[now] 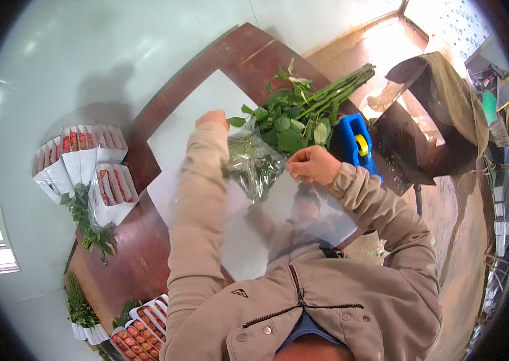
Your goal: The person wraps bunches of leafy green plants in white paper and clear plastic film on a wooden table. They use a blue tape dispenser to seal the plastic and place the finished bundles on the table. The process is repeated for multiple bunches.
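Note:
My left hand [213,119], blurred, is over a white sheet [204,101] beside the leaves; what its fingers hold cannot be made out. The thumb and fingers of my right hand [297,166] pinch together at a sheet of clear plastic film [322,219], which reflects a person. Between the hands lies a clear plastic wrap [254,169] around green leaves. Above my right hand are leafy green stems [290,131], their bare ends [362,74] pointing to the upper right. A blue tape dispenser [349,140] with a yellow core stands beside the leaves.
Red-pink flower bunches in white paper [78,158] are at the left of the dark red table [132,261]. More flowers [139,336] and a green leafy bunch [80,302] are at the lower left. A brown sheet-like container [453,108] stands open at the right.

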Available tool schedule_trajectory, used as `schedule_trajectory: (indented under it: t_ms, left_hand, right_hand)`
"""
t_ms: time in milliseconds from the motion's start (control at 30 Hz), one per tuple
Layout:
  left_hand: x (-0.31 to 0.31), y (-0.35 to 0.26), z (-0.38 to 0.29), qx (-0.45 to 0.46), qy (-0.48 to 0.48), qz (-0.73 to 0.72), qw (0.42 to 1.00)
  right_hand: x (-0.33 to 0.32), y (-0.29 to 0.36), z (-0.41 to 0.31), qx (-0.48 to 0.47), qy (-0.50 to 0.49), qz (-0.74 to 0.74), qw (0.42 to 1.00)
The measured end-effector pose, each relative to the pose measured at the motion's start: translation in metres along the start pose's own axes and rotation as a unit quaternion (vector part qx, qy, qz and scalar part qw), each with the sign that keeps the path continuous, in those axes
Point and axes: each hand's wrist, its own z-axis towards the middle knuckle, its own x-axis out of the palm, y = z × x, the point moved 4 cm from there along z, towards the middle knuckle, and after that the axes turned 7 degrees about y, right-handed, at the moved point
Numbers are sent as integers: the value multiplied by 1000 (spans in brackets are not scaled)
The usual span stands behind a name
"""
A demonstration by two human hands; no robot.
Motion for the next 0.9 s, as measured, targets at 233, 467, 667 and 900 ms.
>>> schedule_trajectory:
  t_ms: [233, 467, 667, 900]
  left_hand:
    - [27, -37, -98, 178, -124, -25, 976]
    - [42, -49, -92, 77, -84, 73, 991]
    - [47, -67, -127, 110, -281, 167, 939]
    - [118, -103, -144, 156, -243, 237, 928]
  right_hand:
    - [-6, -19, 3, -15, -16, -40, 999]
    - [-7, -100, -1, 75, -26, -105, 991]
    - [-15, -115, 14, 20, -56, -14, 998]
    - [-15, -105, 14, -27, -84, 31, 996]
